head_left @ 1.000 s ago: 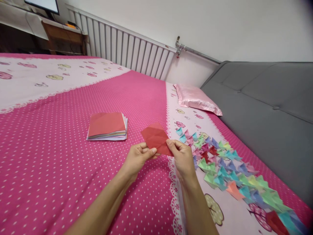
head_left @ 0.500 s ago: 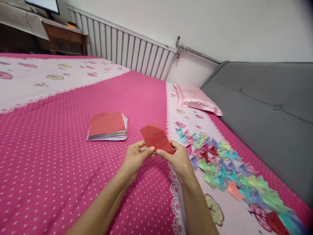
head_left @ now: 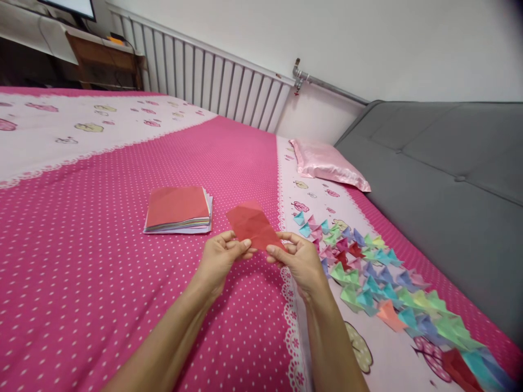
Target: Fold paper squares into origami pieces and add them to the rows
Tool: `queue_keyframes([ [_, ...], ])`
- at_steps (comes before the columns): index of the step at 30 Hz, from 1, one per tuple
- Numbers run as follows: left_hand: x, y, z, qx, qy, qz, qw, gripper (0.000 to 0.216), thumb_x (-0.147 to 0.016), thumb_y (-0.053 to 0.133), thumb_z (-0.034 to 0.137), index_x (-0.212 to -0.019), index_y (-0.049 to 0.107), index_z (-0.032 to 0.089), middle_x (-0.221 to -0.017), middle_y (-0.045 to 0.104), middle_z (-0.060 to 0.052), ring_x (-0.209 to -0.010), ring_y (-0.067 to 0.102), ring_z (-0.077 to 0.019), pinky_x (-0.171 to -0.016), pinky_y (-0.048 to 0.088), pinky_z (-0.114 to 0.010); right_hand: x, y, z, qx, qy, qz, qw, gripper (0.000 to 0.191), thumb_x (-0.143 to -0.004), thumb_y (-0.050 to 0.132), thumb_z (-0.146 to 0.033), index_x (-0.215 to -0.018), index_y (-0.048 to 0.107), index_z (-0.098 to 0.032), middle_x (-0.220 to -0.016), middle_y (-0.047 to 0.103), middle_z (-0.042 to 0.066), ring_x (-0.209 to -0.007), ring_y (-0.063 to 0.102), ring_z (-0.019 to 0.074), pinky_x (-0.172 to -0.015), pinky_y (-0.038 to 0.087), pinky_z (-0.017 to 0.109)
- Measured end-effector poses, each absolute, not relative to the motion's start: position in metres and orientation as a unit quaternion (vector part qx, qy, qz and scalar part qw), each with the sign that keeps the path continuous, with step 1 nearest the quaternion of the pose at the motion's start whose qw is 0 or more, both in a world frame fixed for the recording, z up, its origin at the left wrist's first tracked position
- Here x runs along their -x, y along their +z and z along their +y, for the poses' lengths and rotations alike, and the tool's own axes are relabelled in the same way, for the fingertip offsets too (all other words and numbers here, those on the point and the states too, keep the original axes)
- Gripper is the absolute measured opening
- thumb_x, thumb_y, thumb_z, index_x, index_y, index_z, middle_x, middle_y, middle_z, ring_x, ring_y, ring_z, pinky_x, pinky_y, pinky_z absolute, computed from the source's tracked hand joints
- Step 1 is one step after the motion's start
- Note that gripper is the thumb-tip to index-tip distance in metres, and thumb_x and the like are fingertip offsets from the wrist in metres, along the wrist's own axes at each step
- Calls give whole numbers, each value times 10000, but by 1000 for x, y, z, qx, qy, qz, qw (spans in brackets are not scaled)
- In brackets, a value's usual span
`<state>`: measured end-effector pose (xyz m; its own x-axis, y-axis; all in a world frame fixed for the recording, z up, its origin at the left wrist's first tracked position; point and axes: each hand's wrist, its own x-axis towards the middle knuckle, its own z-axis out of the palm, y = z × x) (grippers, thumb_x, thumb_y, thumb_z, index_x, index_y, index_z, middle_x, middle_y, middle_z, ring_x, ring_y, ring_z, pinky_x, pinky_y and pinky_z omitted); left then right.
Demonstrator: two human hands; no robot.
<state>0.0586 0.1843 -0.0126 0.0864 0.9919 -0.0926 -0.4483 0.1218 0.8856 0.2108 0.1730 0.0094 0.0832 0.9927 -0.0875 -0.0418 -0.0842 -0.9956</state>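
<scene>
A red sheet of origami paper [head_left: 254,224], creased and partly folded, is held up over the bed between both hands. My left hand [head_left: 223,256] pinches its lower left edge, thumb on top. At the lower right corner, my right hand [head_left: 297,258] grips it between thumb and fingers. Just left of the hands lies a stack of square coloured paper [head_left: 177,208] with a red sheet on top. To the right, many small folded paper boats [head_left: 368,277] in several colours stand in rows on the bedspread.
The pink dotted bedspread [head_left: 102,283] covers the bed. A pink satin pillow [head_left: 329,166] rests near the grey padded headboard [head_left: 445,179]. Beyond the bed are a white radiator [head_left: 204,68] and a desk [head_left: 102,51] with a monitor [head_left: 75,8].
The red paper has shifted slightly left and tilted flatter. My right thumb has slid outward toward the paper's right corner, so the hands are a little farther apart.
</scene>
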Motion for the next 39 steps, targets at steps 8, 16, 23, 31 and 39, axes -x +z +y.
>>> queue_keyframes([
  [8,-53,-12,188,-335,578,383,638,349,-583,754,205,-886,619,96,-759,699,-59,-621,644,-121,-627,518,-208,-225,11,175,551,484,-458,504,410,-583,750,-347,-901,612,-128,-561,660,13,-557,647,158,-505,451,220],
  [16,-54,-13,184,-387,519,419,636,375,-582,756,230,-875,547,126,-508,606,43,-521,616,-108,-562,461,-186,-241,17,177,571,427,-432,552,383,-661,689,-402,-947,613,-159,-818,673,47,-726,643,150,-635,463,242],
  [23,-59,-13,177,-505,381,334,699,229,-640,702,250,-809,620,120,-606,648,-28,-501,576,-102,-487,399,-181,-227,17,172,481,549,-460,506,581,-624,729,-342,-1140,511,-187,-897,667,54,-808,636,183,-721,490,301],
  [31,-57,-19,182,-506,413,367,662,196,-625,708,245,-755,616,131,-565,637,-23,-469,547,-94,-474,390,-184,-230,14,175,469,525,-472,531,462,-651,698,-283,-1079,552,-192,-726,646,-2,-658,624,143,-645,484,267],
  [39,-59,-11,184,-471,481,403,620,158,-574,735,235,-644,632,137,-643,681,-48,-566,614,-130,-574,469,-230,-233,12,176,487,466,-485,557,182,-718,638,-311,-865,671,-208,-874,670,27,-773,607,155,-716,467,286],
])
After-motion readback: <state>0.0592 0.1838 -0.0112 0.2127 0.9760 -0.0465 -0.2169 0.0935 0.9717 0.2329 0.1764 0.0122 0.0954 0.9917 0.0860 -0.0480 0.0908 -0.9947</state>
